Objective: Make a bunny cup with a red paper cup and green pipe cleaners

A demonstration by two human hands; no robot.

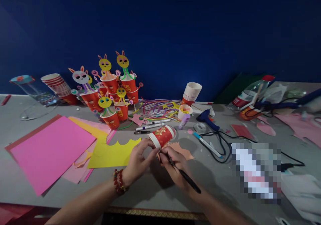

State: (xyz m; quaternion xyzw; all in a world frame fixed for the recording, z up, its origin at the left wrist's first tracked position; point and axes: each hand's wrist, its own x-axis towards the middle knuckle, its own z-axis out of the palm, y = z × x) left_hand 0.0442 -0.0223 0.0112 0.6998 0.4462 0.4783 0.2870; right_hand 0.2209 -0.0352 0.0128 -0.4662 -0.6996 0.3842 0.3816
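Observation:
A red and white paper cup lies tilted on its side in front of me, its white rim towards my hands. My left hand is closed on the cup's rim, thumb and fingers pinching near its lower edge. My right hand grips a slim black pen-like tool, its back end pointing towards my wrist. The tool's tip meets the left fingertips by the rim, and fingers partly hide it; its exact kind I cannot make out. An orange paper scrap lies just behind the right hand.
Decorated cups with bunny heads stand at the back left. Pink sheets and yellow paper lie left. Pens, pipe cleaners, a stack of cups and a blue glue gun with its cord lie beyond and right.

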